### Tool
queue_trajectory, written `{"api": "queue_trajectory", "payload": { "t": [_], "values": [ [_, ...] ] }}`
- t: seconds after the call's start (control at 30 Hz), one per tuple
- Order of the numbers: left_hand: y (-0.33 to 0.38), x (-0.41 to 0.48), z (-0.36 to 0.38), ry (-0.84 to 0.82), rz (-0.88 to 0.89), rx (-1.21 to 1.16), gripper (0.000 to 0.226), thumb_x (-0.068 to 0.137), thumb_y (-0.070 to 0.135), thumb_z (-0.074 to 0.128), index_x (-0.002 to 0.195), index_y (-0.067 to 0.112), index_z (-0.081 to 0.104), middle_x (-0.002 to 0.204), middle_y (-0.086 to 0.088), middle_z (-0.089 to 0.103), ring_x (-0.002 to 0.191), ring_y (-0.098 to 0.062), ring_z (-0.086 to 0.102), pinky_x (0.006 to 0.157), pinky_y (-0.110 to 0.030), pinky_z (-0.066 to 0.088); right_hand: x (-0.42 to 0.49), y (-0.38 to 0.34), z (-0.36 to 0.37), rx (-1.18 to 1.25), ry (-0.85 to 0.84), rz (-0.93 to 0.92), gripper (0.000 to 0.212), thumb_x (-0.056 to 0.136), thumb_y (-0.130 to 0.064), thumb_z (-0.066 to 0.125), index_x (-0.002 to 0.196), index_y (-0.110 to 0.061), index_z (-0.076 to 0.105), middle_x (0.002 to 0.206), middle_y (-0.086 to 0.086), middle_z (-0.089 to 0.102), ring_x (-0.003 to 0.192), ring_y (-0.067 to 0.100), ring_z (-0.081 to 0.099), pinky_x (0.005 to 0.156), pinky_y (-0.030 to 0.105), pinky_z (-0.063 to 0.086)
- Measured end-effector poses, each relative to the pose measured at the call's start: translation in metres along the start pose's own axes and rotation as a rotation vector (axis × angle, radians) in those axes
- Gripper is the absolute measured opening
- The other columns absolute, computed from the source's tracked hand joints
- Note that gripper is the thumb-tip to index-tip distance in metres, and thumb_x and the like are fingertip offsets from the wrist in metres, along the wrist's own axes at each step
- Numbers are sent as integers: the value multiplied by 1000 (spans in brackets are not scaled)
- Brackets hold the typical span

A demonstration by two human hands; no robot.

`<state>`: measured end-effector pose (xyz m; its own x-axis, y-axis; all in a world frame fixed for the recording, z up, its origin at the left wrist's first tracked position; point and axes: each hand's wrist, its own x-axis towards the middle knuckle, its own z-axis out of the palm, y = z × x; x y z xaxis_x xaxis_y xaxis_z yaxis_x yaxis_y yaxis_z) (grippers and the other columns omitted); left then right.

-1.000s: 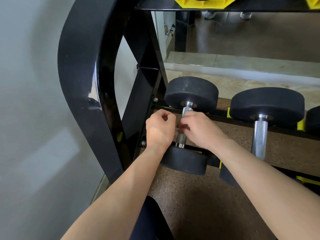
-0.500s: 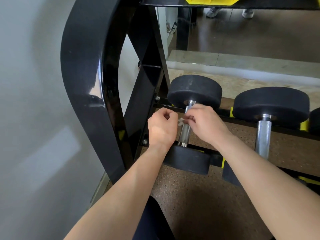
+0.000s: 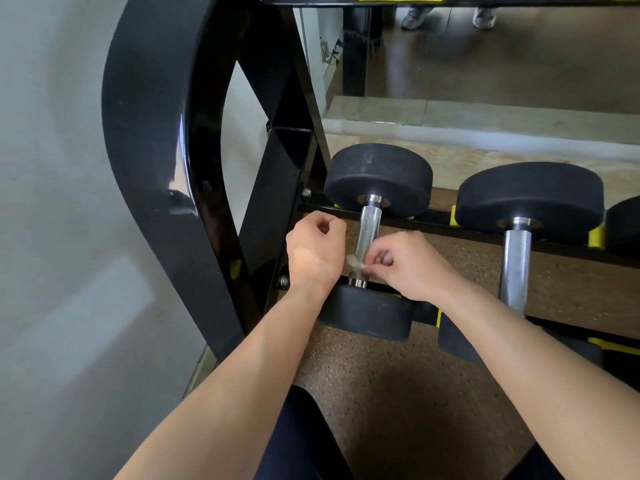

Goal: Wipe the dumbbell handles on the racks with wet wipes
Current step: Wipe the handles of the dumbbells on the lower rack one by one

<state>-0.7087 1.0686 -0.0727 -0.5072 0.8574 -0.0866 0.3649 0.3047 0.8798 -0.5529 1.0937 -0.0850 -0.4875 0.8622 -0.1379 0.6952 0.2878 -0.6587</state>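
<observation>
The wipe point(image 3: 355, 262) sits at the near end of the leftmost handle point(image 3: 370, 226). The right hand point(image 3: 412, 268) pinches it from the handle's right; the left hand point(image 3: 315, 251) — grip curled, apparently on the wipe's other end — flanks the left. The handle runs away from the person; its bare length lies beyond both grips.

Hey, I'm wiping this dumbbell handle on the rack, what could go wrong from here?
The wet wipe is a tiny wad pinched by the right hand near the lower end of the handle, so the upper knurling may get missed. It could also snag and shred on that knurling.
</observation>
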Motion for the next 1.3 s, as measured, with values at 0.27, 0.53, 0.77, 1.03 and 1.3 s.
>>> {"api": "queue_trajectory", "payload": {
  "t": [0.27,0.53,0.77,1.03,1.3],
  "values": [
    [2,-2,0,0,-7,14,18,92,21,57,81,18,71,77,4,70,77,-11,66,66,-19,49,7,7,1,45,228,40,8,89,-23,75,86,-29,70,81,-17,63,75,-1,61,64,15,46],
    [3,-2,0,-4,-17,31,18,91,22,57,80,20,71,76,4,71,77,-12,67,62,-17,46,-1,6,-5,25,26,82,14,87,-23,77,80,-32,69,78,-15,64,72,1,61,60,14,41],
    [3,-1,0,-20,-1,43,18,91,22,58,78,23,71,75,6,70,76,-10,66,64,-17,44,2,6,3,138,216,139,6,86,-21,77,84,-25,74,74,-12,69,72,3,65,71,24,53],
    [-6,2,-6,-329,147,-11,13,94,17,69,92,26,78,86,8,76,80,-9,71,79,-34,59,-4,-5,-7,311,340,106,4,85,-22,78,85,-22,75,74,-9,72,69,5,70,72,34,61],
    [-5,16,-14,-351,54,-211,7,86,10,80,92,12,76,84,-5,78,82,-15,74,80,-29,59,-12,-22,12,390,453,141,17,97,-24,63,106,-26,78,102,-14,75,90,0,66,82,19,54]
  ]
}}
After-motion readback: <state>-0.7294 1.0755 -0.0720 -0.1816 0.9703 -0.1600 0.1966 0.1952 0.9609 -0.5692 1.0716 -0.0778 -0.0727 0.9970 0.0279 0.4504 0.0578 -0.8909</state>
